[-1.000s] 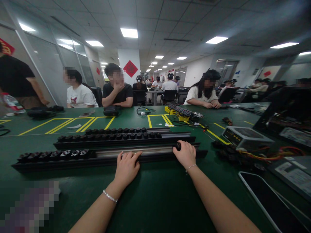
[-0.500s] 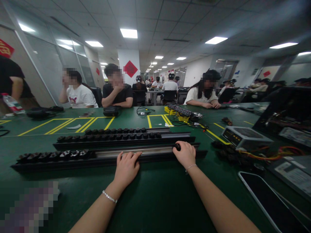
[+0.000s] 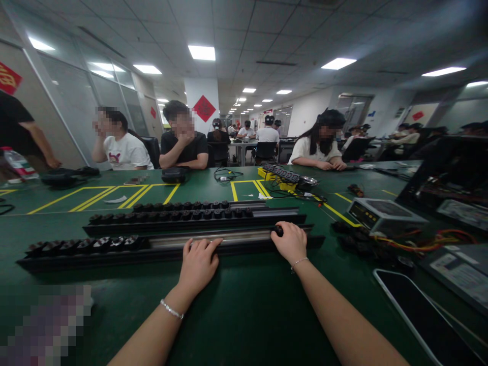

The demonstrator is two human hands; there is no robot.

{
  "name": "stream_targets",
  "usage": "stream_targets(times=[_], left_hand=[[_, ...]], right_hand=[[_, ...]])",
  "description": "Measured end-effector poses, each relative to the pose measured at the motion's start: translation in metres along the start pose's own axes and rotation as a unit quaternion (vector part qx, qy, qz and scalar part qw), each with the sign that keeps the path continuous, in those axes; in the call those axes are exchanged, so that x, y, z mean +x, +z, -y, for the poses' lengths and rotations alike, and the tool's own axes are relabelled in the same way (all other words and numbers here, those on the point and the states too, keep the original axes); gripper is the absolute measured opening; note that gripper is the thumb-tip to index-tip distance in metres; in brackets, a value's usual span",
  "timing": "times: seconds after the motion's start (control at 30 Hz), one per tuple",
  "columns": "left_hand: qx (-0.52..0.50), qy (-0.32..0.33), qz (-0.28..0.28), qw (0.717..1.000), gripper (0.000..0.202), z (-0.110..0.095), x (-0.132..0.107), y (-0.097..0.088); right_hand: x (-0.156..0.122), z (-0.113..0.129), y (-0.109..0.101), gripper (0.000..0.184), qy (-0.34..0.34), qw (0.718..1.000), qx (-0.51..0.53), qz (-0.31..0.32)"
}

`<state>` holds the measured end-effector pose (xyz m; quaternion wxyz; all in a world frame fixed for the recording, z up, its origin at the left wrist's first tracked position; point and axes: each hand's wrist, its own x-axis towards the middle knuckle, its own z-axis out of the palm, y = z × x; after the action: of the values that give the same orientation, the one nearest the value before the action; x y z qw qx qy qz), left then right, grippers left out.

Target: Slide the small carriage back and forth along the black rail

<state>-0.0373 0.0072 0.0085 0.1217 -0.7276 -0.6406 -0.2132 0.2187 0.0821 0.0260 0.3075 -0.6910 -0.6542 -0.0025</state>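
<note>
A long black channel rail (image 3: 244, 247) lies across the table before me, with several small round black parts (image 3: 84, 245) lined up in its left end. My left hand (image 3: 199, 264) rests on the rail's near edge around its middle, fingers spread and holding nothing. Close to the rail's right end, my right hand (image 3: 292, 244) is closed on a small round black part (image 3: 279, 231), which shows between thumb and fingers. Just behind lies a second black rail (image 3: 280, 219), filled with similar parts along most of its length, and another row of them sits beyond it.
To the right are a metal power supply box (image 3: 387, 215) with coloured cables, a pile of dark parts and a phone (image 3: 423, 315). A power strip (image 3: 284, 174) lies farther back on the green table (image 3: 244, 315). People (image 3: 185, 137) sit across the table.
My hands and the rails stay where they were. At the far left, a standing person's arm has moved right over the table.
</note>
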Motion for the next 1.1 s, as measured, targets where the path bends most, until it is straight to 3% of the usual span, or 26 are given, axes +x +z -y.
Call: stream_targets(times=[0.53, 1.1], left_hand=[[0.006, -0.003, -0.001, 1.000, 0.040, -0.001, 0.000, 0.000], [0.003, 0.000, -0.003, 1.000, 0.041, 0.000, 0.000, 0.001]], right_hand=[[0.004, -0.004, -0.003, 0.026, 0.009, 1.000, -0.013, 0.009], [0.005, -0.014, 0.001, 0.025, 0.003, 1.000, -0.004, -0.020]])
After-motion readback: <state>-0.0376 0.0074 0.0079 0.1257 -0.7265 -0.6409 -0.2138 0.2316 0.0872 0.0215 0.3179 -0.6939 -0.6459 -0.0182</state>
